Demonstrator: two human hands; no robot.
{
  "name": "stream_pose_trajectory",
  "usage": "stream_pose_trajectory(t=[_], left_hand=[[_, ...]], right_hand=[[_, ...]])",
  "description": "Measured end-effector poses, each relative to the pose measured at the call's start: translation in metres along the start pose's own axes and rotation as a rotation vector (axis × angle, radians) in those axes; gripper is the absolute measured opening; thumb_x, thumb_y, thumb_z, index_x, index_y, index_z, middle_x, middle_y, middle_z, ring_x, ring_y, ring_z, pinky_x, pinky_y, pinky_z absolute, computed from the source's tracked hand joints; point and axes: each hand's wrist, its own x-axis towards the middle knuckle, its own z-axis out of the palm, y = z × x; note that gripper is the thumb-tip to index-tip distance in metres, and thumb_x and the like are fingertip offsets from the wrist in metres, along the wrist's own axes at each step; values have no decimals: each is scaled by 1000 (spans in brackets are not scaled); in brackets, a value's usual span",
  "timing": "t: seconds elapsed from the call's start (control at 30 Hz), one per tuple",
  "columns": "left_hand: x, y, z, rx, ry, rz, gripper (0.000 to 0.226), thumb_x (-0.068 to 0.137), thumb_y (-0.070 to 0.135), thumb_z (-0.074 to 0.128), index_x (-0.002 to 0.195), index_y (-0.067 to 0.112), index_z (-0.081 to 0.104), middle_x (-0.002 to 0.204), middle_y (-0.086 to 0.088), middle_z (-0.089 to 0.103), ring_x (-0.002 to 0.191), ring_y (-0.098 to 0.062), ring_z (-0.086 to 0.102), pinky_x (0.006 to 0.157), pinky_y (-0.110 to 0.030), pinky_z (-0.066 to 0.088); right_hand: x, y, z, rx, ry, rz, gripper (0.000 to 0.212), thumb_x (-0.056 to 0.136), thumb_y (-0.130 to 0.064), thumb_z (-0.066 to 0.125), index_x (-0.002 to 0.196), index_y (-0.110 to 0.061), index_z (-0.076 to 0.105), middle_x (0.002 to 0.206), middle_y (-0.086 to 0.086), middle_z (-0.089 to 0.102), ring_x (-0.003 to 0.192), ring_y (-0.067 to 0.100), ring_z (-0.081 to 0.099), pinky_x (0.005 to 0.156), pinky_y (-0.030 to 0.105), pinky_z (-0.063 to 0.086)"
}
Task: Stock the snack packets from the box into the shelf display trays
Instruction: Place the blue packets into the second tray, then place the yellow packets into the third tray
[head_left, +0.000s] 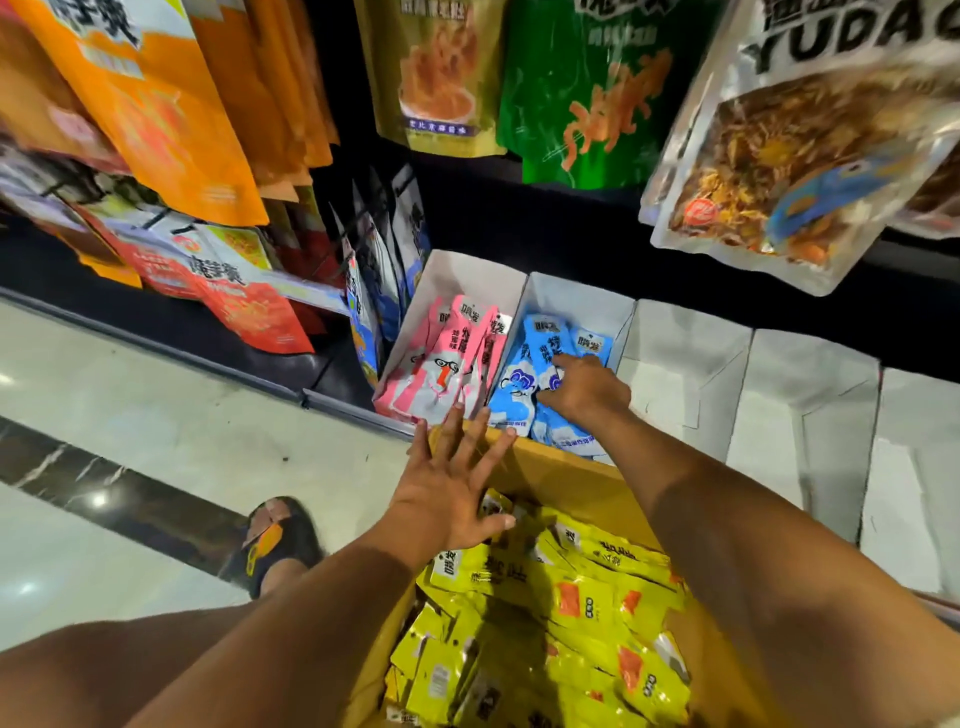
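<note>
Pale glossy floor tiles (156, 395) to the left, a low black shelf (519, 228) ahead, and we're right down at the bottom row. Left hand (447, 483) is wide open, fingers splayed, hovering over the far rim of the cardboard box (550, 478). Just under its thumb and back toward the person, the box is heaped with yellow packets (571, 623). Beyond its fingertips sits the first white tray (467, 270), loaded with pink packets (441, 358).

Right hand (582, 389) is reached forward into the neighbouring tray (571, 296), down on the blue packets (519, 384). Index finger lies on top of them and the other fingers bend down against the pile, but whether it's gripping one or just pressing, I can't tell. To the right of that hand, more white trays (691, 364) run along the shelf. Above both hands hang big bags: orange (156, 104), green (587, 93), and a clear one with a blue fish (789, 156). Left of the left forearm, a sandalled foot (280, 540) stands on the tiles.
</note>
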Motion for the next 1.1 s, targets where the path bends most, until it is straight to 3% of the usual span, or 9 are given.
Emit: stream_pose_trajectory(t=[0.27,0.47,0.77,0.87,0.97,1.1], left_hand=[[0,-1,2,11,-20,0,101,84,90,19,144,40,-45,156,-4,-48,143,-39,-42,118,-68,-12],[-1,-1,-6,3,-62,-19,90,93,80,21,147,42,-40,158,-2,-45,145,-37,-40,120,-68,-10],[-60,15,-40,70,-6,67,74,102,66,17,163,31,-6,172,-4,-3,157,-33,-12,124,-62,-7],[-89,27,-38,42,45,83,73,100,66,18,163,30,13,172,-5,13,159,-31,-1,125,-58,-3],[-120,41,-16,-98,8,79,69,103,63,25,163,31,14,172,-3,11,159,-29,0,127,-53,5],[-162,63,29,-112,-104,73,68,105,61,24,163,28,15,172,-5,11,159,-30,1,127,-52,8]], right_hand=[[-1,18,17,55,-65,-88,70,88,-55,66,150,-33,41,163,6,25,143,34,36,107,47,44],[-39,30,2,129,-2,-146,57,89,-46,69,141,-29,54,152,5,40,139,28,40,106,43,43],[-150,58,-17,236,1,-229,46,85,-45,71,128,-28,64,140,5,49,130,25,49,110,37,40],[-191,72,-10,204,-20,-254,52,82,-52,70,129,-31,62,137,3,52,127,25,51,108,40,42],[-231,84,12,208,-50,-250,44,85,-43,74,126,-30,65,132,4,56,126,22,51,107,34,42],[-276,103,60,202,-165,-204,35,84,-40,74,118,-34,67,125,3,62,114,22,60,92,30,46]])
